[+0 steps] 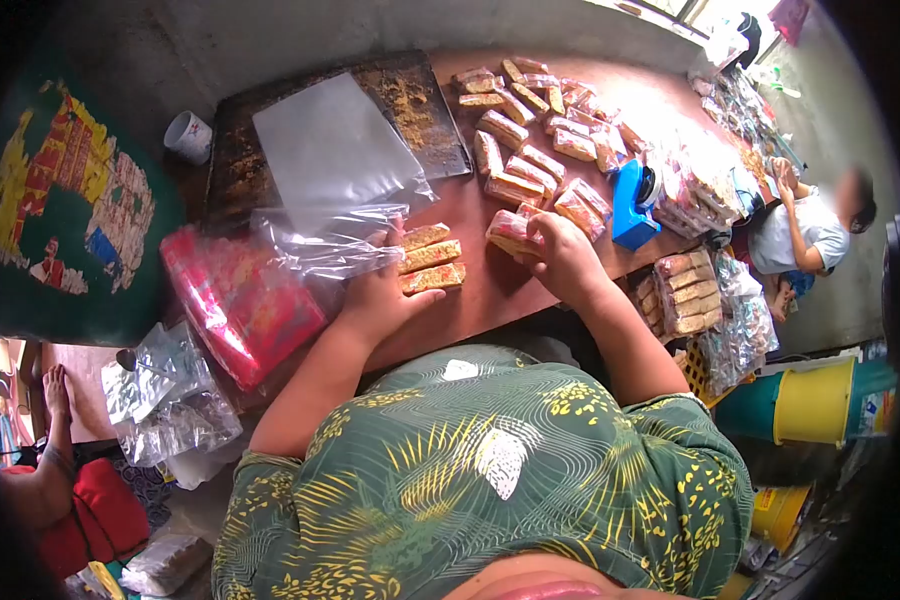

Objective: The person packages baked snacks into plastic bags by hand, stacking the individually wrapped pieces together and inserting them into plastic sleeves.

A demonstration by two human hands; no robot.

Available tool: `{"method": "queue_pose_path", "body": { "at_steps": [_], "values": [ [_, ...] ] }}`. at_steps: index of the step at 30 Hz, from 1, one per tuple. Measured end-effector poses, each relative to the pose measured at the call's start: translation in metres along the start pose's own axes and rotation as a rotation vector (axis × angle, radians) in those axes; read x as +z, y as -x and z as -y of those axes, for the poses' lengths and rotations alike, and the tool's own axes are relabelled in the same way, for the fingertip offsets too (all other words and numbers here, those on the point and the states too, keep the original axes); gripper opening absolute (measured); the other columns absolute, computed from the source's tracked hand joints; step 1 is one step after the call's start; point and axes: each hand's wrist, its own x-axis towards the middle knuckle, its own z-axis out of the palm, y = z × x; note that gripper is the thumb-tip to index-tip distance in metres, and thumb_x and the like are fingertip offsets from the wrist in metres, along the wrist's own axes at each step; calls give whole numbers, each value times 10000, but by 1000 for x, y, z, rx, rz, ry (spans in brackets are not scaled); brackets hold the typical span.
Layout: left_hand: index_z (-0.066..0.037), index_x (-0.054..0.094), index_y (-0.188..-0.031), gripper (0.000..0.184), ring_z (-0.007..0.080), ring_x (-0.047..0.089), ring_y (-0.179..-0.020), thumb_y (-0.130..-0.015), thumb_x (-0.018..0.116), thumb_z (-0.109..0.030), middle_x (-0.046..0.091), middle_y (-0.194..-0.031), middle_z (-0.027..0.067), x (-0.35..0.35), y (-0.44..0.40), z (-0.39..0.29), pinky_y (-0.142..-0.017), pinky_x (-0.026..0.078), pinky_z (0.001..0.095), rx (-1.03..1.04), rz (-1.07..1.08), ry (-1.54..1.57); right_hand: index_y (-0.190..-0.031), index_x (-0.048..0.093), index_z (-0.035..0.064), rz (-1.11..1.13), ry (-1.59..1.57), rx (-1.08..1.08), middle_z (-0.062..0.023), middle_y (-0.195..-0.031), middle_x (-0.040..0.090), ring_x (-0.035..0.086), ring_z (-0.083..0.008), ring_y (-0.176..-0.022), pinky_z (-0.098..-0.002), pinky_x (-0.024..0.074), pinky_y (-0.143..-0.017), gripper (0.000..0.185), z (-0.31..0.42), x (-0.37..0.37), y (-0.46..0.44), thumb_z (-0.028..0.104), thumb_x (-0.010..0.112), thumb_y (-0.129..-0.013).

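My left hand (378,292) rests at the left end of three golden-brown baked bars (432,260) lying side by side on the table. Its thumb and fingers curl around them. A clear plastic bag (320,240) spreads beside and behind those fingers. Just to the right, my right hand (568,258) grips a pack of bars in clear plastic (510,232) with thumb and fingers; part of that pack is hidden by the hand. More wrapped packs (518,182) lie right behind it.
A dark tray (235,165) with crumbs carries a stack of clear sheets (335,140). A blue tape dispenser (630,205) stands right of the packs. Pink plastic packaging (235,300) lies left. A white mug (188,137) is behind. Another person (795,235) sits at right; another person's leg (55,440) shows left.
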Motion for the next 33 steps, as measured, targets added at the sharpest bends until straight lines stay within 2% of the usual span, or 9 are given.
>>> {"method": "queue_pose_path", "body": {
  "at_steps": [5, 11, 13, 20, 23, 24, 27, 30, 33],
  "values": [
    [-79, -10, -1689, 1368, 343, 547, -1350, -741, 962, -243, 476, -1512, 198, -12, 20, 10, -1115, 472, 432, -132, -58, 87, -1078, 588, 112, -50, -39, -288, -106, -1117, 675, 643, -344, -1051, -483, 494, -910, 385, 43, 17, 27, 116, 816, -769],
    [-85, -40, -1686, 1366, 356, 563, -1340, -755, 949, -236, 486, -1507, 215, -22, 33, 12, -1116, 474, 419, -146, -144, -17, -1116, 627, 135, 2, 135, -140, -99, -1223, 603, 531, -335, -1202, -491, 446, -983, 364, 40, 30, 49, 268, 827, -843],
    [-77, -35, -1684, 1356, 365, 564, -1342, -761, 943, -252, 500, -1506, 217, -22, 31, 8, -1117, 473, 422, -144, -132, -50, -1061, 648, 113, -177, 74, -128, -102, -1197, 616, 581, -343, -1143, -470, 468, -972, 308, 24, 21, 33, 220, 834, -841],
    [-71, 20, -1684, 1334, 382, 589, -1323, -755, 944, -322, 507, -1519, 216, -24, 31, 8, -1092, 495, 438, -127, -142, -134, -998, 579, 48, 8, 61, 36, -110, -938, 625, 620, -329, -897, -417, 521, -832, 274, -28, 32, 12, 57, 801, -838],
    [-70, 34, -1684, 1320, 394, 595, -1312, -761, 938, -344, 523, -1503, 217, -22, 33, 11, -1089, 498, 451, -120, -143, -128, -997, 605, 37, 11, -268, 291, -159, -922, 639, 645, -319, -857, -428, 535, -768, 206, 9, 13, 17, 69, 748, -852],
    [-71, 39, -1684, 1318, 398, 590, -1317, -760, 938, -348, 525, -1501, 218, -22, 34, 10, -1093, 494, 455, -125, -152, -121, -1010, 604, 23, -11, -346, 151, -154, -841, 618, 630, -297, -764, -402, 531, -714, 227, 21, 13, 26, 41, 741, -831],
    [-58, 79, -1678, 1305, 415, 564, -1317, -751, 933, -398, 520, -1490, 227, -21, 32, 12, -1104, 470, 483, -113, -164, -119, -988, 612, 20, 18, -155, -218, -181, -980, 639, 649, -300, -897, -397, 564, -786, 244, 38, 29, 47, 11, 753, -789],
    [-36, 128, -1669, 1294, 425, 528, -1322, -739, 928, -445, 506, -1482, 231, -15, 28, 14, -1120, 437, 508, -120, -149, -125, -1011, 581, 57, 74, -369, 9, -210, -1062, 657, 652, -318, -955, -412, 569, -810, 257, 36, 35, 45, 61, 779, -847],
    [-53, 123, -1674, 1294, 400, 510, -1365, -732, 947, -379, 522, -1493, 203, -18, 32, 6, -1149, 426, 482, -108, -70, -173, -1088, 516, 86, -66, -362, 86, -174, -922, 647, 660, -298, -837, -401, 543, -822, 343, 7, 50, 22, 177, 803, -924]
  ]
}}
